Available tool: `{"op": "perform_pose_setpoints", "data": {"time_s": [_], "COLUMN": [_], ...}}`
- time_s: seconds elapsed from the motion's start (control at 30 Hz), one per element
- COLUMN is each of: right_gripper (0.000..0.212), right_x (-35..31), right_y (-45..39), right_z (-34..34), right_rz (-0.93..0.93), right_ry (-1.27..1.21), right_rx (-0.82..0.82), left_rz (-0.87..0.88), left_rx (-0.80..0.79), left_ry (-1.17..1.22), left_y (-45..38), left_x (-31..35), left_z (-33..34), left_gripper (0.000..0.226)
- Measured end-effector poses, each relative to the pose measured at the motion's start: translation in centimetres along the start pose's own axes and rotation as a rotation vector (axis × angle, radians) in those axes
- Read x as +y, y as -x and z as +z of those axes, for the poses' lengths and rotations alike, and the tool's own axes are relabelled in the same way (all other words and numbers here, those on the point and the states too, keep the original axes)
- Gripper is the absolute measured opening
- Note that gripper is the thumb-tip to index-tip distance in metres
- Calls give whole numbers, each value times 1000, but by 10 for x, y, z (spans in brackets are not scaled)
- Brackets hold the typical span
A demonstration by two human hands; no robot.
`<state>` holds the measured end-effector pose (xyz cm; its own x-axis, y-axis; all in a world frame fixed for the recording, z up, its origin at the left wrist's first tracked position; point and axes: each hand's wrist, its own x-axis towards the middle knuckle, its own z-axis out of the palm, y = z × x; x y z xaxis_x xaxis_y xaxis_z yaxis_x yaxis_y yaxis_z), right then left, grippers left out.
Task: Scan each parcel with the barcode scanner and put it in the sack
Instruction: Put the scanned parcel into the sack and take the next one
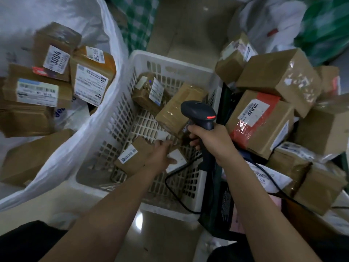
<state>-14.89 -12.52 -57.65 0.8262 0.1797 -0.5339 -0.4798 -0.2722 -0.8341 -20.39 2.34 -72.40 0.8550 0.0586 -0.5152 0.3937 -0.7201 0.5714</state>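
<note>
My right hand [209,140] grips the handle of a black barcode scanner [200,114], whose head points into the white plastic basket [170,61]. My left hand [160,154] reaches into the basket and takes hold of a small brown parcel [132,157] with a white label, thumb against its white side. Two more taped brown parcels [181,108] lie deeper in the basket. The white sack [85,133] stands open on the left and holds several labelled cardboard parcels [90,80].
A heap of brown parcels [279,80] is stacked to the right of the basket, with white mailer bags among them. The scanner's black cable [177,197] loops across the basket's near wall. White and green bags sit at the back.
</note>
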Motion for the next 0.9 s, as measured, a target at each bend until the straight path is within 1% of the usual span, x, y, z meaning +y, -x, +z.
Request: {"op": "perform_pose_setpoints", "data": {"time_s": [0.07, 0.13, 0.17, 0.27, 0.3, 0.4, 0.53, 0.63, 0.7, 0.83, 0.9], "right_gripper": [17, 20, 21, 21, 21, 24, 26, 28, 30, 31, 31], "right_x": [2, 4, 4, 4, 5, 5, 4, 1, -2, -8, -11], "right_y": [-1, -2, -3, -4, -4, -2, 4, 13, 23, 45, 60], "right_z": [0, 0, 0, 1, 2, 3, 3, 3, 5, 10, 14], "right_rz": [3, 1, 1, 14, 17, 16, 18, 12, 16, -19, -63], "right_ry": [-6, -3, -1, 0, -7, -24, -27, -21, -8, 82, 78], "right_rx": [5, 8, 10, 19, 23, 24, 9, 6, -1, 25, 5], "left_rz": [28, 56, 57, 52, 43, 36, -13, -32, -6, 71, 110], "left_rx": [68, 74, 48, -44, -53, -32, -20, 49, 114, 273, 340], "left_ry": [-4, 5, -13, -151, -185, -237, -197, -156, -102, 90, 197], "left_y": [-1, 0, 1, 3, 5, 8, 20, 41, 60, 111, 139], "left_x": [-5, -7, -6, -8, -8, -7, -5, -3, -3, -5, -7], "left_z": [6, 8, 6, 4, 3, 4, -3, -20, -37, -73, -89], "left_gripper": [51, 40, 42, 71, 76, 76, 79, 81, 82, 80, 76]}}
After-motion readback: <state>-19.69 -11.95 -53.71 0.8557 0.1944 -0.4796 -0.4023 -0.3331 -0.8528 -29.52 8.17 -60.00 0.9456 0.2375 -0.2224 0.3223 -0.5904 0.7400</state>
